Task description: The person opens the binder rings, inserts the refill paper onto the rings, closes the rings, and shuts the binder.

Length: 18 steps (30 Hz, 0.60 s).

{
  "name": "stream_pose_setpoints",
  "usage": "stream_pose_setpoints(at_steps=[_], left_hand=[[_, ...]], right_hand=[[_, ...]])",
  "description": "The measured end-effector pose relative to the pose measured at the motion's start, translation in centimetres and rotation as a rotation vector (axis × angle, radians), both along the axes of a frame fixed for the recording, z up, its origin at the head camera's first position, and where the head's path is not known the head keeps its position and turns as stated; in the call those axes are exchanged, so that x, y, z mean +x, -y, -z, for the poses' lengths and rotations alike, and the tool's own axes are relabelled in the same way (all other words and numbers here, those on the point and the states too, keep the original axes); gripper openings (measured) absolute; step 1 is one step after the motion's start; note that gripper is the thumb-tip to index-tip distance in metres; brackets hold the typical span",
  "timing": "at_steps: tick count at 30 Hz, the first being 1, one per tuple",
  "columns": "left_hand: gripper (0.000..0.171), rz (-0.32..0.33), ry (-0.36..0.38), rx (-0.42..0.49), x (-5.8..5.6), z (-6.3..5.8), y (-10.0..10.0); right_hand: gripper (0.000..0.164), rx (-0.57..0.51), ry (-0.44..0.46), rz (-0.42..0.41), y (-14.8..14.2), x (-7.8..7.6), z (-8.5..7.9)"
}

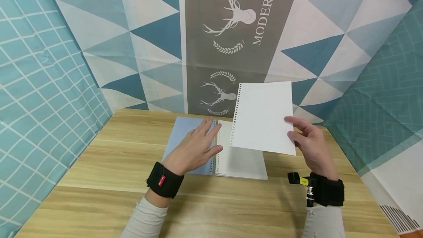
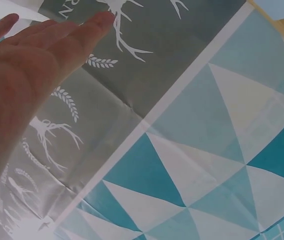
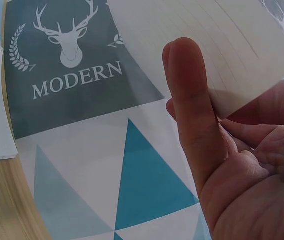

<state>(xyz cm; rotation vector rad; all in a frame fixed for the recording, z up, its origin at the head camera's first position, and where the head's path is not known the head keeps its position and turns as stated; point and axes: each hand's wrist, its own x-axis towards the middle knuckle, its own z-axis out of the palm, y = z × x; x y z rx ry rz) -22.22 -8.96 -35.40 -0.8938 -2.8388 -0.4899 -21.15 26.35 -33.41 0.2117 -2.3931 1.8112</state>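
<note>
A white loose-leaf sheet with a row of punched holes along its left edge is raised above the table. My right hand pinches it by its right edge; faint ruled lines show on the sheet in the right wrist view. Below it lies a stack of lined paper, partly covered by the raised sheet. Over the blue cover to its left hovers my left hand, fingers extended and holding nothing. The left wrist view shows that hand against the patterned cloth.
The wooden table spreads around the paper. Behind it hangs a cloth with triangles and deer heads. A teal gridded cloth borders the left side, and another patterned cloth the right.
</note>
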Motion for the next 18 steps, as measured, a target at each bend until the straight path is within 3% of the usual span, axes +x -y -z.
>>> stream_pose_setpoints(at_steps=[7, 18], left_hand=[[0.066, 0.062, -0.106, -0.016, 0.0, 0.1, -0.9], [0.057, 0.103, -0.171, -0.097, 0.4, 0.9, -2.3]], right_hand=[[0.046, 0.074, -0.010, -0.030, 0.5, -0.4, 0.2], [0.045, 0.130, 0.057, -0.092, 1.1, -1.6, 1.3]])
